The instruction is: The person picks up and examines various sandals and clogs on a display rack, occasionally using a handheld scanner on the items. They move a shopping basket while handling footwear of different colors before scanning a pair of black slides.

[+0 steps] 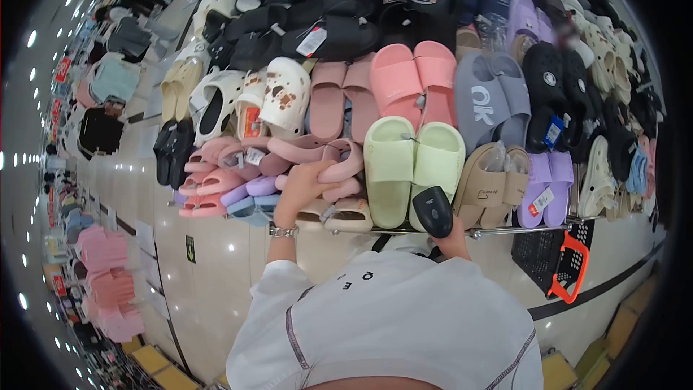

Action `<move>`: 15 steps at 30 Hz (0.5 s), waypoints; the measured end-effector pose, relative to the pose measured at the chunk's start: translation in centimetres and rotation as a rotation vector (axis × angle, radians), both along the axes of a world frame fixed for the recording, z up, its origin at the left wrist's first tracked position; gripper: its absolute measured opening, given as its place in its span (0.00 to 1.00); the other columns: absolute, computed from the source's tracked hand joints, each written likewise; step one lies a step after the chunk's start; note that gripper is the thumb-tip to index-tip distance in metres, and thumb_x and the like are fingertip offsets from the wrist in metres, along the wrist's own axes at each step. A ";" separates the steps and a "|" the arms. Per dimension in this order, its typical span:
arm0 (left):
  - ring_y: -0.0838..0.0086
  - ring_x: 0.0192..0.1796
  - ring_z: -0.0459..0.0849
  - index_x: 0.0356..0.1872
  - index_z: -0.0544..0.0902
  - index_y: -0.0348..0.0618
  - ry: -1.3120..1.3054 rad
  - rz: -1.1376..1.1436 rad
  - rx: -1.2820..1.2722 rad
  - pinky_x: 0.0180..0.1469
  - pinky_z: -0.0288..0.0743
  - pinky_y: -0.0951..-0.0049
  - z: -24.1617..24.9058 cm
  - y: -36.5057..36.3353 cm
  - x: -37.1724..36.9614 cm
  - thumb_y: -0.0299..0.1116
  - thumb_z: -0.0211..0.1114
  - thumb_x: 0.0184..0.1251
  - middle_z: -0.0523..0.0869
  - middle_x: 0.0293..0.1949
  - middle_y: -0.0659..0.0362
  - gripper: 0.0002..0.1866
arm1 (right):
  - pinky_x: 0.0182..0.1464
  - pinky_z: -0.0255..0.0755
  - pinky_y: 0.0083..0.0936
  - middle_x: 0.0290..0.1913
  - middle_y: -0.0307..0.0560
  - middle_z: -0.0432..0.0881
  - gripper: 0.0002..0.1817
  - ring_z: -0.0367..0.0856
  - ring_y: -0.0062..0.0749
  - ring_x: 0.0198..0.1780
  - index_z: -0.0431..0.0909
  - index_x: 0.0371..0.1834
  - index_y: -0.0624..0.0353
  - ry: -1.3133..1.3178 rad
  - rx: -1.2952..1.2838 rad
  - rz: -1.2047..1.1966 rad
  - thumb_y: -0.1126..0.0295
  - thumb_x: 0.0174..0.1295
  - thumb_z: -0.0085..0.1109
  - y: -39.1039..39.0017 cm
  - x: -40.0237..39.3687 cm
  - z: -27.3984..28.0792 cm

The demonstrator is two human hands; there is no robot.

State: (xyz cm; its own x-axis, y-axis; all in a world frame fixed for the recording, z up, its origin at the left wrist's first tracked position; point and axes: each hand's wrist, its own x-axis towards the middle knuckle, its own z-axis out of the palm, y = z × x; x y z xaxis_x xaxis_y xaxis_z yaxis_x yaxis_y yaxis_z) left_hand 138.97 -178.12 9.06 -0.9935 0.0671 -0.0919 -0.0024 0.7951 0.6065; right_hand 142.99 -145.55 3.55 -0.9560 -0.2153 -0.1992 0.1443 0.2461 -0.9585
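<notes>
My left hand [307,184], with a metal bracelet at the wrist, is closed on a dusty-pink slide sandal [341,162] at the front of the shoe display. My right hand [455,240] grips a small black handheld device [433,211] with a rounded end, possibly a scanner. The device overlaps the lower part of a pale green pair of slides [390,173] standing upright. Behind the left hand lie more pink slides [220,180], stacked sideways, and lilac and blue ones [253,195]. Beige slides [350,214] sit just below that hand.
Rows of footwear fill the rack, including coral slides [397,76], grey slides [480,101], black clogs [545,87] and white clogs [285,97]. A metal rail [505,230] edges the front. A black basket with an orange handle [575,267] stands at right. Clothes [108,253] hang at left.
</notes>
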 end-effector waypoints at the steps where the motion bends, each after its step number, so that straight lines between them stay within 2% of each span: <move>1: 0.56 0.33 0.79 0.40 0.79 0.43 0.006 -0.024 0.003 0.36 0.72 0.65 0.1 -0.3 -0.4 0.36 0.67 0.42 0.81 0.30 0.49 0.20 | 0.38 0.69 0.23 0.30 0.48 0.79 0.17 0.77 0.28 0.32 0.74 0.38 0.63 -0.015 0.013 -0.014 0.79 0.40 0.60 0.3 0.1 -0.2; 4: 0.57 0.35 0.79 0.40 0.79 0.43 -0.048 -0.105 -0.041 0.37 0.71 0.65 0.3 -0.9 -1.8 0.34 0.69 0.36 0.80 0.31 0.49 0.23 | 0.37 0.69 0.23 0.30 0.48 0.79 0.16 0.77 0.28 0.32 0.74 0.37 0.63 -0.013 0.047 -0.084 0.79 0.40 0.60 1.0 0.1 -0.4; 5: 0.57 0.37 0.79 0.39 0.79 0.40 -0.073 -0.125 0.050 0.39 0.71 0.66 -0.2 -1.1 -2.3 0.33 0.70 0.35 0.81 0.33 0.49 0.23 | 0.37 0.69 0.23 0.30 0.48 0.79 0.16 0.77 0.29 0.31 0.74 0.36 0.63 -0.006 0.064 -0.113 0.78 0.40 0.60 1.1 0.1 -0.4; 9: 0.59 0.39 0.79 0.38 0.79 0.38 -0.190 -0.169 0.152 0.41 0.70 0.67 -0.9 -1.4 -4.1 0.35 0.71 0.35 0.81 0.35 0.50 0.23 | 0.37 0.69 0.23 0.30 0.48 0.79 0.16 0.76 0.27 0.32 0.74 0.36 0.63 -0.026 0.087 -0.155 0.78 0.41 0.61 1.6 0.3 -1.9; 11: 0.63 0.39 0.79 0.42 0.78 0.37 -0.159 -0.279 -0.147 0.44 0.70 0.72 -0.9 -1.1 -4.0 0.35 0.69 0.41 0.81 0.36 0.51 0.22 | 0.36 0.69 0.22 0.30 0.47 0.79 0.15 0.76 0.26 0.32 0.74 0.37 0.64 -0.016 0.032 -0.178 0.78 0.41 0.61 1.2 0.0 -2.0; 12: 0.63 0.39 0.79 0.42 0.78 0.37 -0.162 -0.276 -0.157 0.44 0.70 0.72 -0.3 -0.9 -4.4 0.35 0.69 0.41 0.81 0.36 0.51 0.22 | 0.36 0.69 0.22 0.30 0.47 0.79 0.15 0.76 0.26 0.32 0.74 0.37 0.64 -0.018 0.022 -0.175 0.78 0.41 0.61 0.9 -0.2 -1.9; 14: 0.60 0.38 0.79 0.38 0.78 0.37 -0.400 -0.299 -0.041 0.41 0.70 0.68 1.4 -0.4 -5.8 0.43 0.66 0.45 0.81 0.34 0.49 0.22 | 0.37 0.69 0.23 0.31 0.45 0.80 0.13 0.76 0.23 0.33 0.75 0.35 0.65 -0.018 0.012 -0.152 0.77 0.43 0.62 0.7 -0.4 -1.2; 15: 0.59 0.39 0.79 0.39 0.77 0.36 -0.502 -0.239 0.135 0.40 0.70 0.67 -1.0 -2.3 -6.9 0.48 0.63 0.48 0.81 0.35 0.48 0.25 | 0.37 0.69 0.23 0.31 0.45 0.80 0.13 0.76 0.23 0.33 0.75 0.35 0.65 -0.017 0.006 -0.154 0.77 0.43 0.62 0.5 -0.5 -1.0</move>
State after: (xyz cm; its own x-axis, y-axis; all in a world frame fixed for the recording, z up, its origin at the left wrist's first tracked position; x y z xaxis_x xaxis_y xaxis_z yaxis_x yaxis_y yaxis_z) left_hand 132.06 -180.43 8.09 -0.7861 0.3286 -0.5235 -0.1461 0.7243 0.6739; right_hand 142.49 -145.04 2.54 -0.9740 -0.0649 -0.2169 0.1974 0.2256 -0.9540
